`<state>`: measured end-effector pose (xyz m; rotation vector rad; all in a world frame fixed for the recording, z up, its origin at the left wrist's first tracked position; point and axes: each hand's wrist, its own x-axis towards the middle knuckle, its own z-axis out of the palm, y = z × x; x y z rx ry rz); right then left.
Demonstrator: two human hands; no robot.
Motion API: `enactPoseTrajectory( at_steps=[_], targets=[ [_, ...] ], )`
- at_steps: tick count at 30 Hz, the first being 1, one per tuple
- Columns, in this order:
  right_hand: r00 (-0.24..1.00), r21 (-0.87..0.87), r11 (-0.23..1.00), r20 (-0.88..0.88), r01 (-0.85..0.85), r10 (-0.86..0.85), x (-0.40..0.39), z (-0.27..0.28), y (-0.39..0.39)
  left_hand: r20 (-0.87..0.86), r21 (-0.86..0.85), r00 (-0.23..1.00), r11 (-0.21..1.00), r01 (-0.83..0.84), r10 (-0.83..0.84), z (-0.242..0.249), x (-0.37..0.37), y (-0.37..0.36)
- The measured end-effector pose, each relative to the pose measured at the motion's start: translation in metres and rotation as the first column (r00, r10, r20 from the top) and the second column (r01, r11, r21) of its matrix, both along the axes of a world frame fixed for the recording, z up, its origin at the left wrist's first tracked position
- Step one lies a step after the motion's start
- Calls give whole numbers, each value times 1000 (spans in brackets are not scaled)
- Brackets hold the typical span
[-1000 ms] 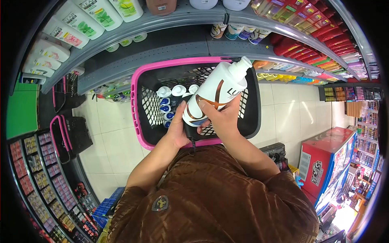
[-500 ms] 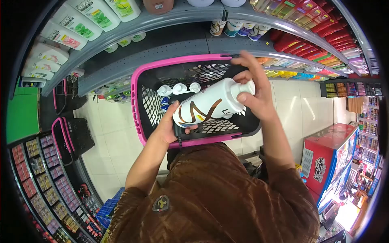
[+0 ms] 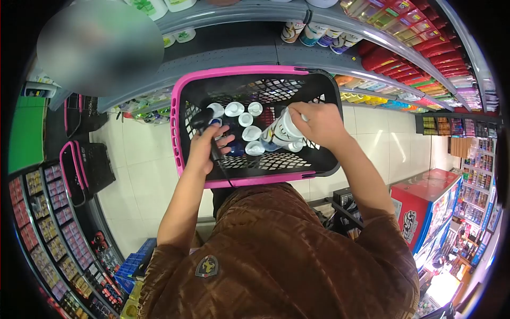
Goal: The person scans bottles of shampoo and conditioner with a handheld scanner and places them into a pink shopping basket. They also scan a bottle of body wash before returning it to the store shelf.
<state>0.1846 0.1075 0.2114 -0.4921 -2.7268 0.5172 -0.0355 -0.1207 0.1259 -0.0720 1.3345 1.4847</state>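
Note:
My right hand grips the top of a white LUX pump bottle, which is tilted inside the basket's right half. The pump end is under my fingers. My left hand is over the basket's left part, holding a black barcode scanner with a thin cord, its fingers loosely curled. Below both hands is the black mesh basket with a pink rim. Several white-capped bottles stand upright in it, some with dark blue bodies.
Ahead are grey shelves with LUX bottles and red packs. Black-and-pink baskets stand on the tiled floor at left, near a rack of small packs. A red freezer is at right. A blurred patch covers the upper left.
My right hand has lowered the LUX bottle from above the basket into it. My left hand has let go of the bottle's base and moved left with the scanner, uncovering more bottles.

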Motion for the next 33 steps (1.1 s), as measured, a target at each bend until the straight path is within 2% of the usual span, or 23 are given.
enactPoseTrajectory(
  at_steps=[4,6,7,9,10,12,14,16,17,20,24,26,27,28,29,30,33],
  targets=[
    [995,30,998,86,54,-56,9,-105,-5,-8,56,998,997,-57,58,10,-6,-31],
    [917,-16,997,393,76,-64,11,-149,-8,1,38,998,997,-68,69,11,-2,-40],
    [919,-17,997,389,72,-59,10,-166,-10,12,25,997,997,-77,77,12,-1,-43],
    [756,-106,994,652,13,59,10,-195,-13,11,23,996,995,-92,92,15,3,-48],
    [757,-108,994,651,11,62,11,-211,-15,14,22,995,994,-103,103,16,6,-50],
    [656,-173,985,740,-26,148,13,-240,-19,22,31,994,993,-110,110,18,8,-54],
    [611,-191,982,776,-7,156,18,-260,-26,0,20,993,993,-120,120,16,10,-59],
    [518,-216,976,839,39,165,21,-267,-33,-14,13,991,991,-131,131,16,10,-63],
    [539,-212,971,834,112,120,24,-269,-33,-15,1,991,991,-131,131,17,9,-63],
    [547,-255,957,825,141,140,32,-289,-20,-25,-20,994,994,-110,110,17,8,-64],
    [547,-274,953,822,134,159,32,-287,-24,-49,-30,992,993,-116,114,15,2,-67],
    [618,-304,943,770,133,161,33,-305,-27,-25,-50,993,992,-114,113,17,-1,-63],
    [620,-257,953,777,160,105,37,-330,-25,-17,-30,989,989,-146,145,19,0,-61],
    [565,-265,948,816,176,123,31,-312,-22,-15,-36,990,989,-144,144,18,0,-60],
    [537,-259,959,828,115,159,28,-296,-22,-16,-25,991,990,-137,136,16,1,-60],
    [521,-269,949,841,165,148,24,-289,-23,-20,-21,991,991,-132,132,16,1,-59],
    [545,-229,956,833,183,95,30,-283,-30,-54,-23,994,995,-94,93,20,1,-56]
  ],
)
